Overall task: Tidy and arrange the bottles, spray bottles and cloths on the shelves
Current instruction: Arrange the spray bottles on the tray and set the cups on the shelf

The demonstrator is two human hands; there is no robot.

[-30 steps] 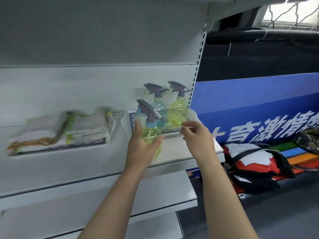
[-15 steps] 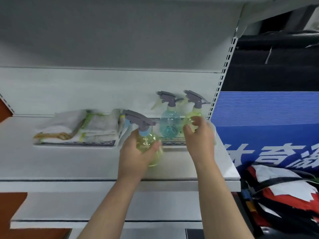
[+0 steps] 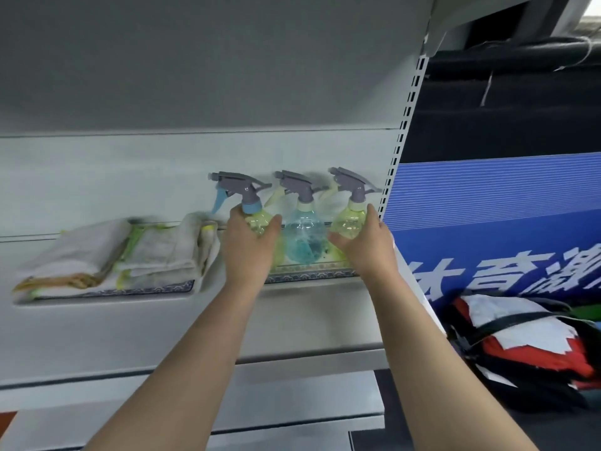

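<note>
I take this for a shop: white metal retail shelving [image 3: 130,336] hung on a slotted upright [image 3: 403,125], spray bottles [image 3: 304,242] and folded cloths [image 3: 156,252] set out on trays [image 3: 309,275], and a blue printed banner [image 3: 487,206] with large white characters alongside.

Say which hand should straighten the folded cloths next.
Probably left. The left hand, holding the blue-collared yellow-green plastic spray bottle, is right beside the folded white cloths; the right hand holds the far-right yellow-green plastic spray bottle.

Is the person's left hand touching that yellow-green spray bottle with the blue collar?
Touching. The head view shows the left hand curled round the body of the yellow-green plastic spray bottle with the blue collar, thumb and fingers either side.
</note>
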